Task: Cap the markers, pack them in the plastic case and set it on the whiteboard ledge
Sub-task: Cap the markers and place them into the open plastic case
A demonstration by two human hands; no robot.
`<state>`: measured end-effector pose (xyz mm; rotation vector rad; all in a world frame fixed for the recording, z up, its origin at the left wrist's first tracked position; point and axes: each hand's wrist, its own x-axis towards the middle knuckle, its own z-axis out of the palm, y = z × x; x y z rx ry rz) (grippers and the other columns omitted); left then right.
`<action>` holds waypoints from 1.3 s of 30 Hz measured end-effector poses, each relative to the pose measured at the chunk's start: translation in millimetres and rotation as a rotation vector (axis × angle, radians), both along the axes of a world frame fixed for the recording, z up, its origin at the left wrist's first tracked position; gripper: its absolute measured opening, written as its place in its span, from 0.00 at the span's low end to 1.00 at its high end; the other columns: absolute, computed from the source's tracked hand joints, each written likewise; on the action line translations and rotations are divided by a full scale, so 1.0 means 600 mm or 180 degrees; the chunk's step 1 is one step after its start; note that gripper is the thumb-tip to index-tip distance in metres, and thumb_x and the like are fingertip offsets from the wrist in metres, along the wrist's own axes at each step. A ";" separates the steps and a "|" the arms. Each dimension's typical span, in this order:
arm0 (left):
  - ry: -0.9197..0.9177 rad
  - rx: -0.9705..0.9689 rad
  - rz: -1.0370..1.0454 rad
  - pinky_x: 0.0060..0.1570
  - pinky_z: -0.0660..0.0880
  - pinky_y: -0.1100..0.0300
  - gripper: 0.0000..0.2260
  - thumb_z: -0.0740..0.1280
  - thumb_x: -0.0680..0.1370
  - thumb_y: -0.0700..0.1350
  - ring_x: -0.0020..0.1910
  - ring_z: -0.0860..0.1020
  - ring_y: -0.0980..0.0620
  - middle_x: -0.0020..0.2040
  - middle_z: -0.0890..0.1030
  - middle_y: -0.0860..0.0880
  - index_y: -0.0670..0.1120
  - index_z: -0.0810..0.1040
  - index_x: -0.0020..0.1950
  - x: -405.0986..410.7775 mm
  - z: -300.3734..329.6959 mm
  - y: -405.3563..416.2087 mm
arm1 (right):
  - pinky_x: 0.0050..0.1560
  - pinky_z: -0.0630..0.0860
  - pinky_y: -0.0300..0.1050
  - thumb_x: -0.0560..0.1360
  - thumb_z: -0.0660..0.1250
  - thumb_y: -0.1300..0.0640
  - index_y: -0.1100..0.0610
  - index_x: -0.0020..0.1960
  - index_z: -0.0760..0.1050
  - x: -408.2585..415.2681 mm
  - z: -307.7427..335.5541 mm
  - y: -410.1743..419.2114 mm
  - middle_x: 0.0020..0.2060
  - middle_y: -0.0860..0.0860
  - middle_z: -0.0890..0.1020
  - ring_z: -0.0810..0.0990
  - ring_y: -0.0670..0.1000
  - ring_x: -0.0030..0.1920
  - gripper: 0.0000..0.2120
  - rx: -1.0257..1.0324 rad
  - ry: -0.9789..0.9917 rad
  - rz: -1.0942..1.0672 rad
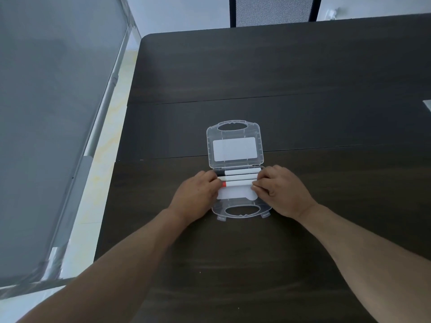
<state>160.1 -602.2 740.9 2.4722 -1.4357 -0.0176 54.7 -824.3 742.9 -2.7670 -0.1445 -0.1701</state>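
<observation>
A clear plastic case (pixel 235 136) lies open flat on the dark table, its lid away from me and its tray half near me. Three white markers lie side by side across the tray: two with black caps (pixel 240 174) and one with a red cap (pixel 238 183), caps pointing left. My left hand (pixel 196 197) rests at the cap ends, fingers on the markers. My right hand (pixel 279 190) pinches the right end of the red-capped marker. The tray's side walls are hidden under both hands.
The whiteboard (pixel 51 113) with its grey frame and ledge stands to the left of the table (pixel 279 78). A mesh-backed chair (pixel 272 10) sits at the far edge. A pale object (pixel 428 104) shows at the right border.
</observation>
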 end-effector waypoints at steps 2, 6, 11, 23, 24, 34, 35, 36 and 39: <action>-0.0014 -0.0020 -0.0012 0.26 0.71 0.55 0.05 0.71 0.70 0.37 0.36 0.75 0.43 0.42 0.79 0.43 0.43 0.77 0.42 0.000 0.001 0.001 | 0.42 0.68 0.44 0.75 0.65 0.52 0.57 0.44 0.83 -0.001 0.000 0.001 0.41 0.51 0.81 0.74 0.50 0.40 0.11 -0.0043 0.0001 -0.0037; -0.0020 0.0037 -0.0014 0.27 0.72 0.55 0.06 0.72 0.70 0.37 0.37 0.75 0.44 0.43 0.79 0.43 0.43 0.78 0.43 -0.001 0.002 -0.001 | 0.51 0.70 0.49 0.75 0.63 0.49 0.53 0.47 0.84 -0.004 0.004 0.001 0.43 0.48 0.82 0.75 0.51 0.46 0.12 -0.0156 0.0024 -0.0131; -0.0057 0.0017 0.0044 0.31 0.75 0.53 0.03 0.70 0.74 0.42 0.39 0.76 0.45 0.45 0.79 0.46 0.44 0.79 0.45 -0.003 0.002 -0.004 | 0.56 0.71 0.51 0.75 0.61 0.47 0.52 0.49 0.83 -0.008 0.014 0.006 0.45 0.47 0.82 0.75 0.50 0.50 0.14 -0.0078 0.0152 -0.0228; 0.1666 -0.1319 0.2364 0.55 0.72 0.55 0.13 0.60 0.80 0.48 0.55 0.74 0.52 0.59 0.76 0.47 0.46 0.73 0.63 0.071 0.049 -0.050 | 0.38 0.74 0.41 0.75 0.65 0.45 0.48 0.52 0.73 -0.069 0.002 0.016 0.40 0.44 0.76 0.75 0.44 0.38 0.10 0.1162 0.0473 -0.1696; 0.1917 -0.1395 0.2436 0.58 0.70 0.55 0.15 0.60 0.80 0.48 0.58 0.73 0.51 0.63 0.75 0.47 0.47 0.71 0.66 0.079 0.054 -0.058 | 0.36 0.73 0.41 0.75 0.65 0.44 0.48 0.52 0.73 -0.078 0.001 0.017 0.38 0.44 0.76 0.75 0.43 0.37 0.10 0.1175 0.0547 -0.1792; 0.3959 -0.1565 0.2295 0.67 0.64 0.49 0.26 0.58 0.77 0.61 0.64 0.69 0.49 0.66 0.72 0.51 0.46 0.65 0.69 0.125 0.061 -0.107 | 0.36 0.70 0.39 0.76 0.62 0.44 0.45 0.46 0.77 -0.096 -0.010 0.016 0.39 0.41 0.76 0.75 0.41 0.38 0.08 0.0980 0.0827 -0.1777; 0.3910 -0.1570 0.2272 0.68 0.63 0.47 0.26 0.59 0.78 0.60 0.67 0.67 0.47 0.69 0.70 0.50 0.47 0.63 0.71 0.126 0.061 -0.108 | 0.36 0.70 0.39 0.76 0.62 0.44 0.45 0.46 0.77 -0.096 -0.011 0.017 0.39 0.41 0.76 0.75 0.41 0.38 0.07 0.0956 0.0826 -0.1794; 0.3869 -0.1579 0.2251 0.69 0.62 0.46 0.26 0.59 0.79 0.58 0.69 0.65 0.47 0.72 0.67 0.50 0.48 0.61 0.73 0.125 0.066 -0.110 | 0.36 0.70 0.40 0.75 0.63 0.44 0.44 0.46 0.77 -0.097 -0.013 0.019 0.39 0.40 0.76 0.75 0.41 0.38 0.07 0.0940 0.0817 -0.1811; 0.3742 -0.1599 0.2134 0.69 0.62 0.48 0.23 0.59 0.81 0.52 0.69 0.65 0.48 0.74 0.64 0.49 0.49 0.60 0.74 0.124 0.074 -0.111 | 0.35 0.69 0.40 0.75 0.63 0.44 0.44 0.45 0.78 -0.097 -0.016 0.024 0.38 0.40 0.76 0.74 0.41 0.37 0.07 0.0941 0.0771 -0.1836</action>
